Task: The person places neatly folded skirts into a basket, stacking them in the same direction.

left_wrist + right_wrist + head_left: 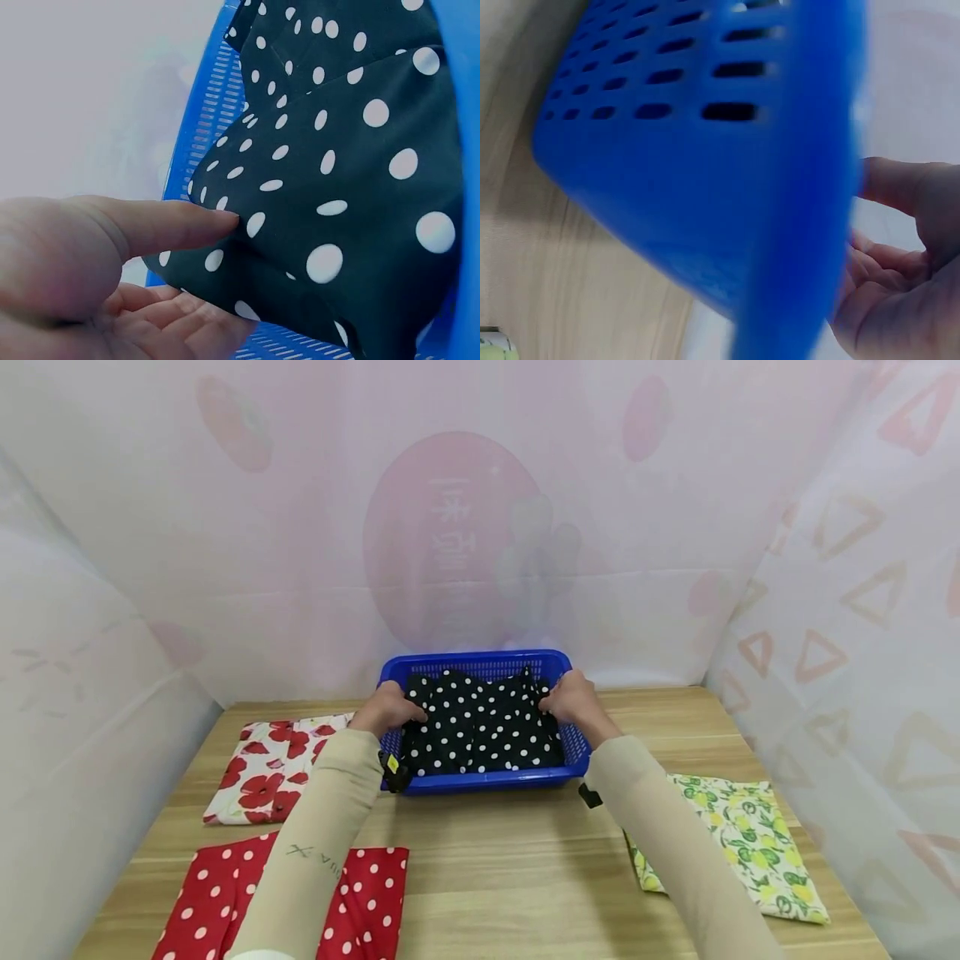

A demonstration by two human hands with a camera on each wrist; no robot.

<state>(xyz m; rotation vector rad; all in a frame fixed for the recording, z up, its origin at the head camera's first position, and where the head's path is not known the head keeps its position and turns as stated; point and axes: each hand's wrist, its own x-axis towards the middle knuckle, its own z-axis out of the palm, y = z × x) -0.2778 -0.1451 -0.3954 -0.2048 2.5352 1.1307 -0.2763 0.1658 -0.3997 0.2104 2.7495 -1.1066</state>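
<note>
A black cloth with white dots [480,720] lies in a blue plastic basket [487,782], bunched up toward its back. At the basket's left end, my left hand [388,707] pinches the cloth's edge; in the left wrist view the thumb [180,225] is on top of the fabric and the fingers are under it. Over the right end my right hand [574,700] pinches the other side of the cloth, thumb pointing inward. The right wrist view shows mostly the basket's outer wall [682,180], which hides those fingertips.
On the wooden table [487,877], a white cloth with red flowers [262,772] lies left of the basket. Nearer is a red dotted cloth [375,893], partly under my left forearm. A lemon-print cloth [757,843] lies at right. Printed fabric walls [300,527] surround the table.
</note>
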